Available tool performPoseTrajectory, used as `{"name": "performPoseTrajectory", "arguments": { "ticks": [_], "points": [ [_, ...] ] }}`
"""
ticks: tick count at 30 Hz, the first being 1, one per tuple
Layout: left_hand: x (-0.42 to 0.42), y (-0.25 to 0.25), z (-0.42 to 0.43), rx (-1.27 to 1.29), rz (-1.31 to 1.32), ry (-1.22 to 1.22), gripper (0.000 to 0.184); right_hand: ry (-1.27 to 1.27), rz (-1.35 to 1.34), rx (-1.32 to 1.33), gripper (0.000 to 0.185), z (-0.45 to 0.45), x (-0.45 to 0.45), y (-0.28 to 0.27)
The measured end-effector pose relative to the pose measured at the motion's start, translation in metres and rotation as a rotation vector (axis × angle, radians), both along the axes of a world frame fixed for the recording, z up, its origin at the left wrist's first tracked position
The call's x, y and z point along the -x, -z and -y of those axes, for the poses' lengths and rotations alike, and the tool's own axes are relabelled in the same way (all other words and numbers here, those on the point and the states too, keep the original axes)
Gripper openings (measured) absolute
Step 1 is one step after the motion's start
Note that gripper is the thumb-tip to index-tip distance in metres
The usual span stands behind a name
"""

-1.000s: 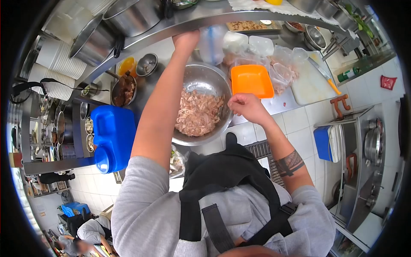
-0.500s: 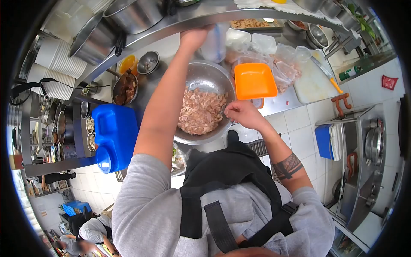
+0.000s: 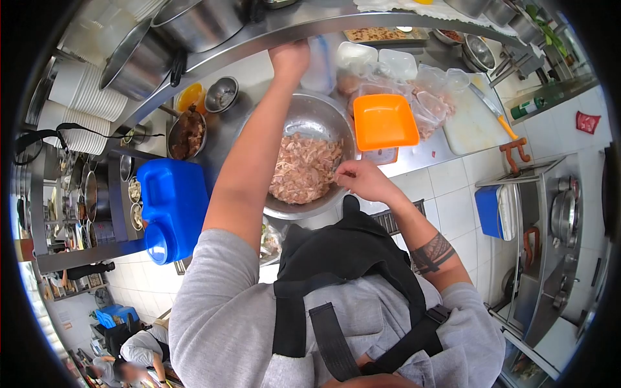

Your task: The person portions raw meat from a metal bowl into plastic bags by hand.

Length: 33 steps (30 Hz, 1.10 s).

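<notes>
A large metal bowl (image 3: 304, 110) holds a heap of raw, pale pink meat strips (image 3: 305, 169). My right hand (image 3: 367, 180) is at the bowl's right rim, its fingertips pinched together beside the meat; what they hold, if anything, I cannot make out. My left hand (image 3: 289, 59) reaches over the bowl to the shelf's edge, where its fingers are hidden. Right beside that hand stands a translucent plastic container (image 3: 318, 68). An orange square tray (image 3: 386, 121) rests just right of the bowl, near my right hand.
A blue jug (image 3: 171, 207) stands left of my left arm. Small metal bowls (image 3: 222, 94) sit behind it. Plastic bags of meat (image 3: 430, 110), a white cutting board (image 3: 469, 129) and a knife (image 3: 498, 116) lie on the right. The steel shelf (image 3: 362, 24) overhangs the back.
My right hand has shifted slightly left, its fingertips closer to the meat. My left hand has moved a little left at the shelf's edge.
</notes>
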State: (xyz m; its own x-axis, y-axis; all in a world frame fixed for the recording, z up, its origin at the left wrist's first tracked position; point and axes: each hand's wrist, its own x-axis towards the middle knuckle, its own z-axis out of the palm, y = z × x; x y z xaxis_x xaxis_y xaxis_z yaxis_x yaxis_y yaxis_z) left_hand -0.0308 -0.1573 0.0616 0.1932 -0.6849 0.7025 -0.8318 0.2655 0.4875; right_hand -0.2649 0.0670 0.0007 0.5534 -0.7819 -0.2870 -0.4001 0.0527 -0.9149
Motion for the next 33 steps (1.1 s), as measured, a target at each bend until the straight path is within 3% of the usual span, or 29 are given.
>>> {"name": "performPoseTrajectory", "arguments": {
  "ticks": [3,6,10,13,19,21,22,24,28,30,33],
  "points": [
    [0.013,-0.018,-0.018,0.017,-0.124,0.153,0.035,-0.015,-0.018,-0.004,0.019,-0.001,0.000,0.002],
    [-0.006,0.000,0.000,-0.088,-0.130,0.228,0.036,-0.028,-0.023,-0.027,0.020,-0.002,-0.001,0.004],
    [-0.001,-0.005,0.001,0.050,-0.269,0.001,0.038,-0.037,-0.042,0.013,0.021,-0.002,-0.004,0.004],
    [0.002,-0.006,-0.005,0.020,-0.358,0.193,0.038,-0.049,-0.050,0.027,0.021,-0.001,-0.005,-0.002],
    [-0.003,-0.013,-0.005,-0.050,-0.166,-0.007,0.039,-0.085,-0.067,0.077,0.021,-0.003,-0.008,0.000],
    [0.004,-0.022,-0.020,-0.120,-0.144,0.235,0.037,-0.085,-0.068,0.096,0.021,-0.001,-0.008,-0.001],
    [0.001,-0.015,-0.012,-0.123,-0.143,0.237,0.037,-0.087,-0.075,0.091,0.021,-0.002,-0.008,-0.002],
    [-0.005,-0.009,0.002,-0.131,0.130,-0.094,0.045,-0.089,-0.083,0.086,0.022,-0.003,-0.008,-0.004],
    [-0.003,-0.009,0.002,-0.187,-0.140,-0.074,0.047,-0.109,-0.089,0.132,0.022,-0.001,-0.011,-0.009],
    [0.002,-0.004,0.003,0.050,0.033,0.008,0.040,-0.115,-0.104,0.146,0.022,0.001,-0.013,-0.008],
    [-0.012,-0.003,0.007,-0.029,0.250,0.016,0.035,-0.117,-0.071,0.181,0.019,-0.001,-0.016,0.001]
  ]
}}
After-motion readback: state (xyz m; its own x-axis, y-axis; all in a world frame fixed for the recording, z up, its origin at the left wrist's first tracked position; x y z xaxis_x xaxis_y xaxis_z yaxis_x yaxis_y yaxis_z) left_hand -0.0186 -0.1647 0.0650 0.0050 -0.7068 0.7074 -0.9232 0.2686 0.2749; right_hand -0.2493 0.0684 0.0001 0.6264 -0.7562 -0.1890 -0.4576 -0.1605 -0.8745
